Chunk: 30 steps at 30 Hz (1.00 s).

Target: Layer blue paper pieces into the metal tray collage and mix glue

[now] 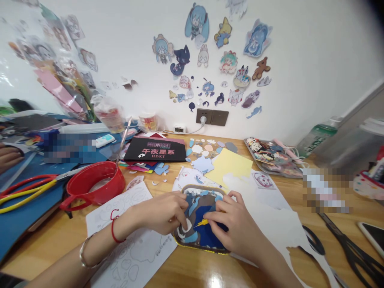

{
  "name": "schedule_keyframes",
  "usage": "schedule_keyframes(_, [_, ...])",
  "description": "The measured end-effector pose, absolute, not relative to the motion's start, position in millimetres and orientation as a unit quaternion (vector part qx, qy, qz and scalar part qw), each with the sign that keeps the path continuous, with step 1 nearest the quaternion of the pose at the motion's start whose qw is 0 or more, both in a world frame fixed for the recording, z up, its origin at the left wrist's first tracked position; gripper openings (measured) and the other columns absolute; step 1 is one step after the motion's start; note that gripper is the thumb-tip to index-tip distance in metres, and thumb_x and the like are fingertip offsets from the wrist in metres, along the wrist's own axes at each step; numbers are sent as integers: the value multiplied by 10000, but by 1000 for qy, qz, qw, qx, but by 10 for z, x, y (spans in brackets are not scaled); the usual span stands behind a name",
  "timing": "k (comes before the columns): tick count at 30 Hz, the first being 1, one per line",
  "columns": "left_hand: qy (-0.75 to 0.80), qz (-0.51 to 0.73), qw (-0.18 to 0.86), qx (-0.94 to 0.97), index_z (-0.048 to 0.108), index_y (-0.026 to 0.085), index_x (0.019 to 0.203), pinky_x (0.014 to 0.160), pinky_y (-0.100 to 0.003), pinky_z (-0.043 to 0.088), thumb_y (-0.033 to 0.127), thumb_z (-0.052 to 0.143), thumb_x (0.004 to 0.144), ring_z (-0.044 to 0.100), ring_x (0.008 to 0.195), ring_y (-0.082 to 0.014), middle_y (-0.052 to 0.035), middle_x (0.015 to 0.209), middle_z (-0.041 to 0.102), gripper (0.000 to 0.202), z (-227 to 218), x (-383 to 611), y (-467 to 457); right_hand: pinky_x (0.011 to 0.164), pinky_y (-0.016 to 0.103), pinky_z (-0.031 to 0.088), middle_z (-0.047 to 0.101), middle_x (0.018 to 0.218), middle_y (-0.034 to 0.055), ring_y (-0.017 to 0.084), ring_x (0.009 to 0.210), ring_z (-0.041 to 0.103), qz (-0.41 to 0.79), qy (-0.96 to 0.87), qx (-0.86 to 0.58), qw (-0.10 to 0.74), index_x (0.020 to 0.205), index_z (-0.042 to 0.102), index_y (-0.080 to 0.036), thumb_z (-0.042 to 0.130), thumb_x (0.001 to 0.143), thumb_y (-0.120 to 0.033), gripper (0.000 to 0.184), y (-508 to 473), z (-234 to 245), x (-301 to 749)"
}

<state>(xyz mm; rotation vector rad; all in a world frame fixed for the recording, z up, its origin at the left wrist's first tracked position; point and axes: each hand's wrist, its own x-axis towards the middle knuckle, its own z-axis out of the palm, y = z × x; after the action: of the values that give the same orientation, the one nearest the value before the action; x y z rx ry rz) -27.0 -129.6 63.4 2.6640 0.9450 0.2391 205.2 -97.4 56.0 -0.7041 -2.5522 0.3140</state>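
Observation:
A shallow rounded tray with a yellow-edged rim lies in front of me, lined with blue, grey and light-blue cut paper. My left hand is at its left side, fingers bent, one fingertip against a small white paper piece. Whether that hand pinches anything is hidden. On the right, my right hand is closed around yellow tweezers, their fine tips over the dark blue paper. Under my left forearm is a sheet with pencil drawings.
Left stand a red cup and red-and-yellow-handled scissors. Behind the tray are a black card, yellow paper and paper cutouts. Black scissors and a phone lie right. Another person's hand shows at far left.

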Motion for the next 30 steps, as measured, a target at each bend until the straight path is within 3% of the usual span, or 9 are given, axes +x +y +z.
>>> schedule_keyframes(7, [317,90,159,931,698,295,784,618,-271,354,8,482,659,437,634,-145,-2,580,479,381,617,-290,-1301,818,353,238,505,620,-27,129,655,424,96,-923,-276,249,818,673,-297,500,813,-207,195,-936,612,2089])
schedule_keyframes(12, [317,93,161,930,699,291,777,617,-266,360,7,478,648,448,633,-145,-5,584,497,382,617,-293,-1305,817,360,232,548,639,-8,140,654,454,-1,-894,-358,270,824,682,-261,479,835,-236,204,-750,678,2306])
schedule_keyframes(18, [317,100,161,929,702,284,766,609,-266,363,-8,478,621,448,622,-144,-5,577,497,395,643,-284,-1314,826,365,229,562,659,0,147,667,490,-88,-893,-376,232,868,679,-279,458,872,-283,220,-579,642,2551])
schedule_keyframes(23, [348,118,166,915,698,259,790,644,-259,379,7,457,666,468,649,-141,-7,595,508,371,659,-281,-1307,833,383,215,539,667,0,157,676,467,-125,-900,-373,190,890,666,-306,454,871,-223,229,-598,616,2518])
schedule_keyframes(30, [424,138,132,885,696,241,778,653,-266,358,15,419,666,490,667,-136,-11,656,549,374,654,-289,-1270,795,367,239,530,654,28,180,680,429,-164,-904,-361,160,882,669,-258,475,829,-119,244,-607,549,2411])
